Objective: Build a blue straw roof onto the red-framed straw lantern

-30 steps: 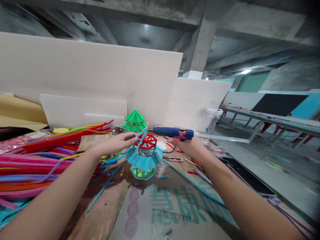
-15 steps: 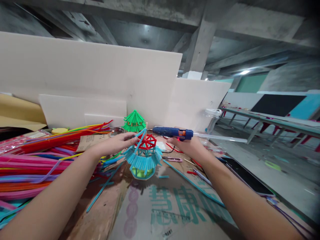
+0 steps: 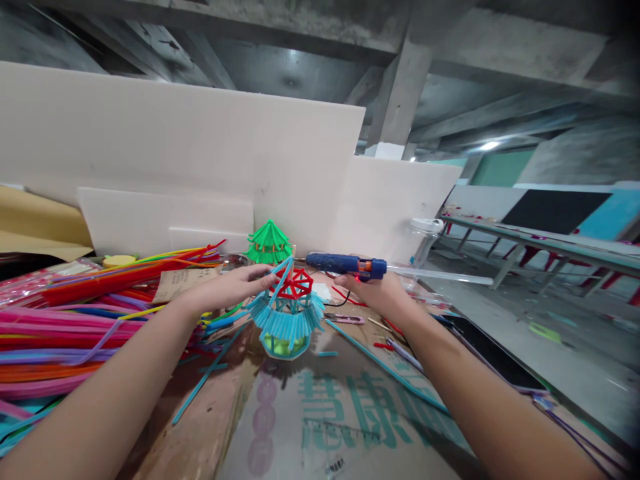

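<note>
A small model pavilion [image 3: 285, 319] stands on cardboard, with a roof of light blue pipe cleaners, a red frame on top and a pale green base. My left hand [image 3: 235, 287] reaches in from the left, its fingertips pinching a light blue pipe cleaner [image 3: 283, 283] bent above the red frame [image 3: 300, 285]. In my right hand [image 3: 377, 288] is a dark blue hot glue gun [image 3: 330, 263], a clear glue stick [image 3: 440, 274] jutting from its back. The gun's nozzle points left, close to the top of the model's central post. A green pipe-cleaner roof [image 3: 270, 243] stands behind.
Bundles of colourful pipe cleaners [image 3: 55, 333] fill the left side. A pink utility knife [image 3: 347, 320] and loose blue strips [image 3: 385, 363] lie on the cardboard [image 3: 280, 440]. A dark tablet [image 3: 493, 350] lies right, near a clear lidded cup [image 3: 425, 240]. White boards [image 3: 200, 153] stand behind.
</note>
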A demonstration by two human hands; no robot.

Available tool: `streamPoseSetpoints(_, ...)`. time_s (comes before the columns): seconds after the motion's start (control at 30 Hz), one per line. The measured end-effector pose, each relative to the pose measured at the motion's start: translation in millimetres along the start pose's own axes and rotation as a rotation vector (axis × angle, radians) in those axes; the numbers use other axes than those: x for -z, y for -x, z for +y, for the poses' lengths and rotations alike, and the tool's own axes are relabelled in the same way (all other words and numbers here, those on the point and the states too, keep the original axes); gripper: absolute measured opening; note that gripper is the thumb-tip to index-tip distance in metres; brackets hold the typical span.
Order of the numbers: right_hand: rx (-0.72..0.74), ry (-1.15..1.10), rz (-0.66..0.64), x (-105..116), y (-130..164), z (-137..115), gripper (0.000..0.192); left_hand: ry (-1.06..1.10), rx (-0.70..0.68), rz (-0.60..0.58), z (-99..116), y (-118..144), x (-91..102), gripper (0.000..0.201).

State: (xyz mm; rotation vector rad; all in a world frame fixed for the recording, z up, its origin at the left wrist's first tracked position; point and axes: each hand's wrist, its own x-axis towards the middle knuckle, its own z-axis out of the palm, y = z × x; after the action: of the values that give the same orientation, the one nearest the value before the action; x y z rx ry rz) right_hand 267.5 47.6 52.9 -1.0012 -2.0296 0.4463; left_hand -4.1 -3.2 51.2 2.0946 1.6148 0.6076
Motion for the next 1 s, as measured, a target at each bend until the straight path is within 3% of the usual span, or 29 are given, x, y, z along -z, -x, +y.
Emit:
streamPoseSetpoints(0.7,-0.042,0.015,-0.007,6,1,6,0.038,0.001,0.014,0.0,-2,1,-0.1,0.071)
streamPoseSetpoints(0.9,0.105,-0.047,-0.002,16,-6,1,0.039,-0.021,0.03,0.019,0,2,0.0,0.071)
streamPoseSetpoints(1.0,0.072,-0.051,-0.011,26,-12,11,0.041,-0.064,0.027,0.048,2,1,-0.3,0.074)
